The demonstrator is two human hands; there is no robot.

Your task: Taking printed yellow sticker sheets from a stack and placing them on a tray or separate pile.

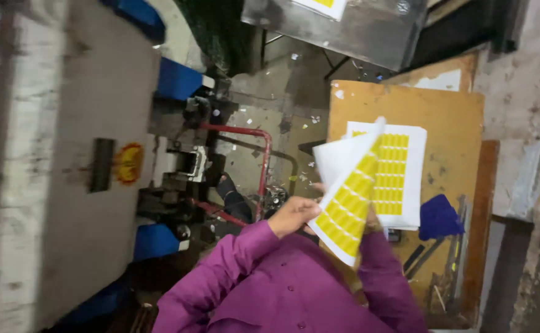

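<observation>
Sticker sheet point(347, 206), yellow labels, curls up off the stack point(399, 179) on the bench point(455, 129). Left hand point(291, 216) fingers clamped on its edge; right hand hidden behind sheet, can't tell grip.

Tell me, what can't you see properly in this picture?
All in the head view:
- Right hand: almost wholly hidden behind the lifted yellow sticker sheet, so its grip cannot be told.
- Left hand: its fingertips vanish behind that sheet.
- Stack of sticker sheets on the orange board: partly covered by the lifted sheet.
- Grey machine: blurred and cut off by the left edge.
</observation>
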